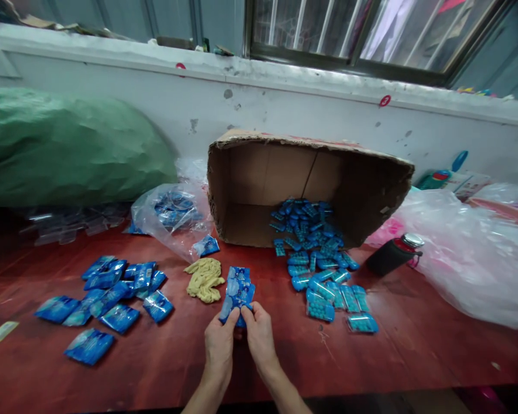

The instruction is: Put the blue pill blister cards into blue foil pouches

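Both hands meet at the table's near middle on one blue printed packet (237,287). My left hand (219,339) pinches its lower left edge between thumb and fingers. At the lower right edge, my right hand (259,330) pinches it the same way, thumbs close together. What is inside the packet, if anything, I cannot see. A crumpled yellowish cloth (205,280) lies just left of it. Farther left is a loose group of filled blue packets (116,290). To the right, several small clear-and-blue cases with bluish beads (320,305) spill from a cardboard box (259,224).
A clear plastic bag (172,218) of blue wrappers stands behind the cloth. A large green sack (69,149) fills the back left. A dark bottle (391,256) tilts near crumpled plastic sheeting (470,259) at right. The red table (164,368) ends at the front edge.
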A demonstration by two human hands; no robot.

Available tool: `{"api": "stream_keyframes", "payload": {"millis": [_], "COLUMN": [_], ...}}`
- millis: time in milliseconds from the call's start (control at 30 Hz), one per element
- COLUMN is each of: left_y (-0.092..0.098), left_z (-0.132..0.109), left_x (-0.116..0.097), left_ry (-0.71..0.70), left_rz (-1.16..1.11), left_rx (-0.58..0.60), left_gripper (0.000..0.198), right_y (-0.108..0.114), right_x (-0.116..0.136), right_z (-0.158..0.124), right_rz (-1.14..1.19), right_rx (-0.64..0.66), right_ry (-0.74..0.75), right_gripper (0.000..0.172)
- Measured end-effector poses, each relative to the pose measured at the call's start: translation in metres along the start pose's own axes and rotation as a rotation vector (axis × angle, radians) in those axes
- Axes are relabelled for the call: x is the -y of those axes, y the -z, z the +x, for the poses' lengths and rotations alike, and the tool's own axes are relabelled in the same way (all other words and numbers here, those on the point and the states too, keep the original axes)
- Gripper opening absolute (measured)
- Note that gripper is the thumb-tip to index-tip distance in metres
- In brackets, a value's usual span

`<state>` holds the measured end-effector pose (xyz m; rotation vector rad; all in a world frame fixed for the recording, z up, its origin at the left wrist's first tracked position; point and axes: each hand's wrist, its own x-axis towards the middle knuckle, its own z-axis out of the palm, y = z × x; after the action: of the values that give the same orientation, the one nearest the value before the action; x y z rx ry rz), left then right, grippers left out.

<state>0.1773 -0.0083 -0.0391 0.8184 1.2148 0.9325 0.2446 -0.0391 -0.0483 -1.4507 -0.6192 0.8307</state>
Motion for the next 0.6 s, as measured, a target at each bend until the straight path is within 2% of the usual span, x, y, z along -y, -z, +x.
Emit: {"api": "stream_keyframes", "payload": {"millis": [133, 233, 300, 367, 400, 467, 500, 600], "left_y": [0.002, 0.009, 0.014, 0.018, 0.019, 0.02, 0.021, 0.021], "left_z": [0.002, 0.001, 0.0, -0.002, -0.003, -0.006, -0.007, -0.012], "left_x": [-0.001, -0.006, -0.01, -0.012, -0.012, -0.012, -0.012, -0.01], "left_ry": [0.109, 0.243, 0.296, 0.301, 0.305, 0.334, 0.359, 0.431], "left_rz": [-0.065, -0.088, -0.099, -0.12, -0.135, -0.167, -0.184, -0.247], "left_rx": [0.064, 0.239, 0.315, 0.29, 0.253, 0.192, 0.175, 0.166], "left_gripper": [0.034, 0.034, 0.033, 0.029, 0.027, 0.024, 0.022, 0.015], "right_y": [0.002, 0.007, 0.018, 0.037, 0.05, 0.077, 0.09, 0.112], "right_x": [-0.002, 0.004, 0.013, 0.024, 0.03, 0.039, 0.042, 0.039], "right_z": [0.0, -0.003, -0.002, 0.004, 0.01, 0.025, 0.033, 0.052], "right_rz": [-0.078, -0.123, -0.195, -0.435, -0.647, -1.135, -1.364, -1.488], "right_rx": [0.016, 0.045, 0.094, 0.131, 0.114, -0.059, -0.168, -0.211], "right_ry": [0.02, 0.047, 0.086, 0.195, 0.284, 0.375, 0.35, 0.325], "right_gripper": [0.03, 0.033, 0.037, 0.037, 0.034, 0.017, 0.019, 0.027]}}
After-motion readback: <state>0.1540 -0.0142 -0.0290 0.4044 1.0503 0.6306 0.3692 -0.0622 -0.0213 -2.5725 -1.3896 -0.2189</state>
